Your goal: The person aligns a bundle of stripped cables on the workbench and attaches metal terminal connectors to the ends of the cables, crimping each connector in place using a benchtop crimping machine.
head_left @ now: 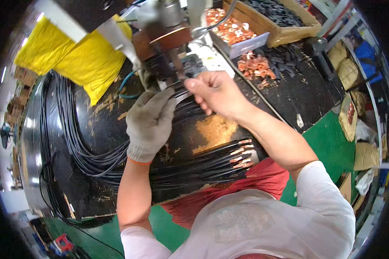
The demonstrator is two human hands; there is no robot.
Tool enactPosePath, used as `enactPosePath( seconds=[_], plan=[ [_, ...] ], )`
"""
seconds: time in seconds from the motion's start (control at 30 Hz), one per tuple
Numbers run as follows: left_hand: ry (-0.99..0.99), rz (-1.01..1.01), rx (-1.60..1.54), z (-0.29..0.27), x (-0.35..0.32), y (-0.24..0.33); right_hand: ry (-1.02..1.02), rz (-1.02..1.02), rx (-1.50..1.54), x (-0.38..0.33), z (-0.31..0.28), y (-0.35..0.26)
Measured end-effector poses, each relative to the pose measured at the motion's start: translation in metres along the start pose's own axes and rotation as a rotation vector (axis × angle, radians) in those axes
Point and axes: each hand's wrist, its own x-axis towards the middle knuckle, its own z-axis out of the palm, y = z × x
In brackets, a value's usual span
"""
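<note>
My left hand (150,121), in a grey-white knit glove, is closed with its fingertips at the head of a bench press (170,47). Bare, my right hand (218,93) pinches thumb against fingers just right of the glove, under the same press head. Whatever either hand grips is too small or hidden to make out. Black cables (190,108) pass beneath and beside my hands. Nearer my body lies a bundle of black cables (194,166), its right ends tipped with copper terminals (243,154).
Coiled cables (71,125) curve along the bench's left side below a yellow woven sack (73,60). At the back stand a box of copper terminals (231,28) and a wooden box of black sleeves (300,30). Loose terminals (255,65) and sleeves (285,62) lie nearby.
</note>
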Motion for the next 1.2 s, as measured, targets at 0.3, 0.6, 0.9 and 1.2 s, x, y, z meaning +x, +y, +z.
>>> enactPosePath(
  seconds=[0.3, 0.6, 0.9, 1.2],
  plan=[
    [-0.009, 0.006, -0.011, -0.002, 0.005, -0.012, 0.121, -0.149, -1.259, -0.033, -0.144, -0.025],
    [0.003, 0.002, 0.014, -0.003, 0.002, -0.023, 0.015, -0.01, -1.271, -0.047, -0.168, -0.014],
    [0.065, 0.04, 0.03, 0.001, 0.007, -0.027, -0.084, -0.221, -0.719, -0.005, -0.079, -0.056],
    [0.078, 0.079, -0.021, 0.003, 0.007, -0.034, -0.162, -0.121, -0.334, 0.024, -0.05, -0.031]
  ],
)
